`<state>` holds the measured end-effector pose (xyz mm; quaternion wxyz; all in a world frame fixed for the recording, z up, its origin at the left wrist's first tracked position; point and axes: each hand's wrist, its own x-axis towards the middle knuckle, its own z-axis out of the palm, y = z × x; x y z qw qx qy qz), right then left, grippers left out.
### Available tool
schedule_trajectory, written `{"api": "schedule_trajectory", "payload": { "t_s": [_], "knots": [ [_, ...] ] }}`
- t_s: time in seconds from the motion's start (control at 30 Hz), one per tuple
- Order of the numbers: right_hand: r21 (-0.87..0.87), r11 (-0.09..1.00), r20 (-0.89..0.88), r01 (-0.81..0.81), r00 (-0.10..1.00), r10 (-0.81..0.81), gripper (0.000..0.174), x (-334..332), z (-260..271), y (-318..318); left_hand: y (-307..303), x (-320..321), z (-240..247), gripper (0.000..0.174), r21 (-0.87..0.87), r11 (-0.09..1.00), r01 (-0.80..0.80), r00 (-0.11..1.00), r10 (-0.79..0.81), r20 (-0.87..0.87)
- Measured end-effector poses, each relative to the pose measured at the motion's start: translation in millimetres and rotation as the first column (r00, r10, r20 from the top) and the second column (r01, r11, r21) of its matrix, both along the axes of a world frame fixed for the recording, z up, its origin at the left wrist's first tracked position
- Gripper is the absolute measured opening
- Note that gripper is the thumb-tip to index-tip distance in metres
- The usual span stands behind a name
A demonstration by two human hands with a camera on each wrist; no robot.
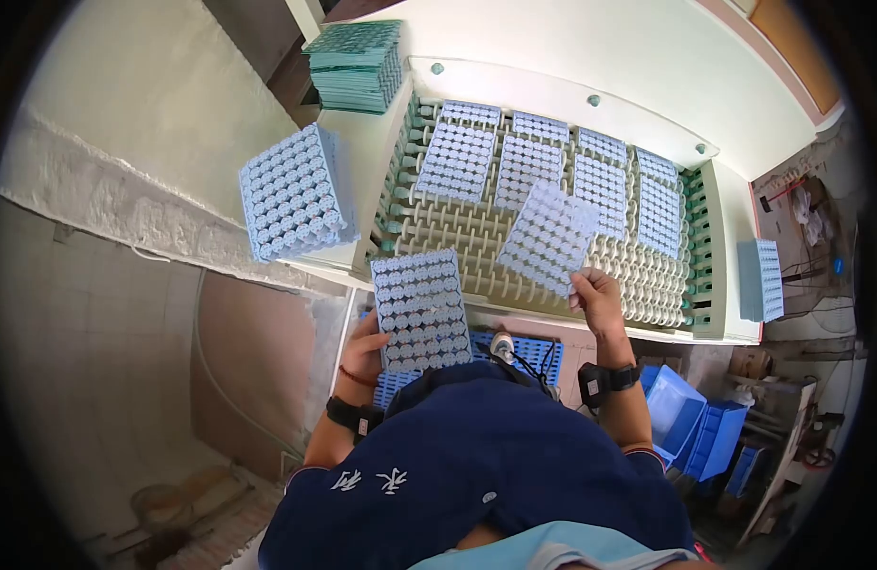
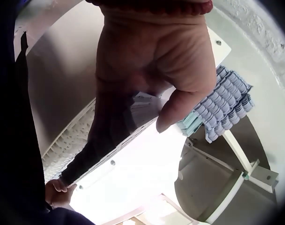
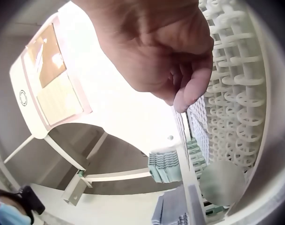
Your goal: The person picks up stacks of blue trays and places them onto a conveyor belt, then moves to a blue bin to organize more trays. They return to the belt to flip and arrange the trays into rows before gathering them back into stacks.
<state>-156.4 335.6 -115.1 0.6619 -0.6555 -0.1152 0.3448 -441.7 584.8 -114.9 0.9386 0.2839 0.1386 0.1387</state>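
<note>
My left hand (image 1: 364, 350) grips a stack of light-blue panels (image 1: 421, 309) at its left edge, low in front of the conveyor, the thumb over the top face. Each panel is a rectangular sheet of round discs in rows. At the lower corner, my right hand (image 1: 600, 296) pinches a single panel (image 1: 549, 237), tilted over the conveyor's near rollers. In the right wrist view this panel (image 3: 180, 126) appears nearly edge-on below the fingertips. Several matching panels (image 1: 454, 161) lie in columns on the white roller conveyor (image 1: 457, 228), beyond the held one.
On the machine's left ledge stand a stack of blue panels (image 1: 291, 195) and a greenish stack (image 1: 358, 66) behind it. More panels (image 1: 763, 278) stand at the right end. Blue bins (image 1: 709, 437) sit at lower right, and a rough wall ledge (image 1: 153, 209) runs along the left.
</note>
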Motion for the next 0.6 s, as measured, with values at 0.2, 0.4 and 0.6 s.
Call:
{"api": "schedule_trajectory", "payload": {
  "t_s": [0.2, 0.4, 0.6],
  "knots": [
    [-0.063, 0.964, 0.062, -0.257, 0.963, 0.261, 0.019, -47, 0, 79, 12, -13, -2, 0.073, 0.070, 0.997, 0.023, 0.998, -0.018, -0.065],
    [-0.152, 0.936, 0.004, -0.317, 0.947, 0.321, 0.023, -59, -11, 114, 23, -10, -15, 0.068, 0.097, 0.993, 0.061, 0.997, -0.056, -0.058],
    [-0.052, 0.949, -0.108, -0.310, 0.947, 0.304, 0.023, -76, -1, 84, 23, 15, -13, 0.061, 0.102, 0.991, 0.092, 0.994, -0.084, -0.076]
  ]
}}
